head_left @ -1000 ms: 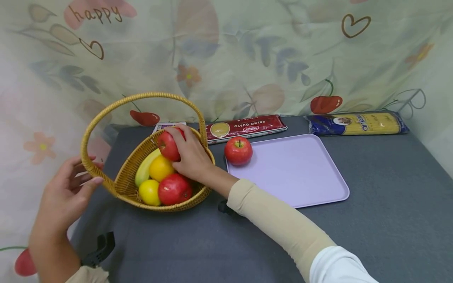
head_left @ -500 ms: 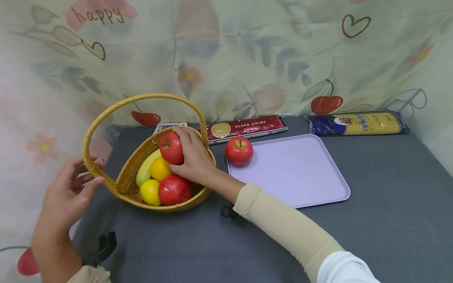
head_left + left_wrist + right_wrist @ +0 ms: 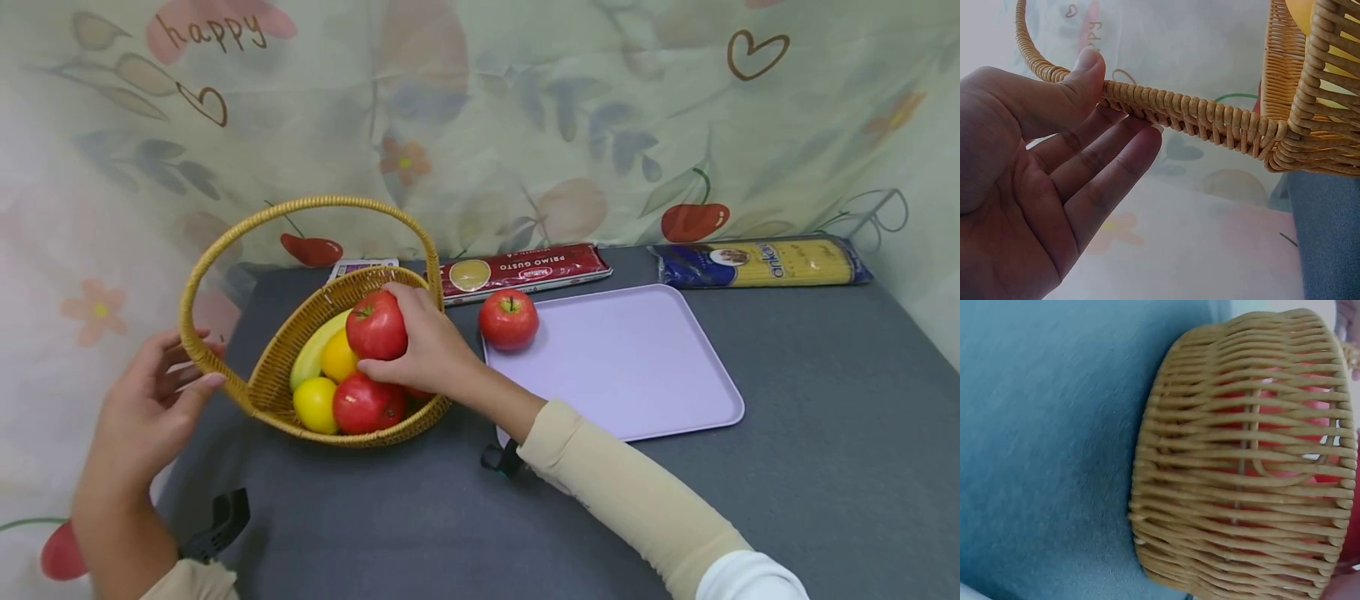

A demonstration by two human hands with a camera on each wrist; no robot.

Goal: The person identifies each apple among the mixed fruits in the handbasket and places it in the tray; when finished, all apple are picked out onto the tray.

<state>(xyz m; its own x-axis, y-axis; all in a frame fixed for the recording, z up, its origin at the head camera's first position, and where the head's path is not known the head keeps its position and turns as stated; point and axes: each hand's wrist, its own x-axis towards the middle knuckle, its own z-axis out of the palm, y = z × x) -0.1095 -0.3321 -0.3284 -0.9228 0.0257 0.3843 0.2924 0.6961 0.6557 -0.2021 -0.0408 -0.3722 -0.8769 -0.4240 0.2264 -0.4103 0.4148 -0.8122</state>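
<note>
In the head view my right hand [image 3: 427, 343] grips a red apple [image 3: 377, 325] above the other fruit in a wicker basket [image 3: 277, 367]. Under it lie a second red apple [image 3: 367, 403], an orange [image 3: 339, 357], a lemon [image 3: 315, 405] and a banana [image 3: 311, 360]. My left hand [image 3: 153, 408] pinches the left side of the basket's handle [image 3: 197, 333], thumb on one side and fingers on the other, as the left wrist view shows too. Another red apple [image 3: 509, 320] sits on the left corner of a lilac tray [image 3: 622, 358]. The right wrist view shows mostly the basket's woven side [image 3: 1247, 456].
Behind the tray lie a red pasta pack [image 3: 528, 272] and a yellow and blue pasta pack [image 3: 761, 262]. A small printed packet [image 3: 363, 267] is partly hidden behind the basket. A patterned cloth [image 3: 510, 125] hangs at the back of the grey table [image 3: 420, 517].
My right hand has drawn the gripped apple slightly rightward and toward me, uncovering more of it. My left hand has stayed at the handle.
</note>
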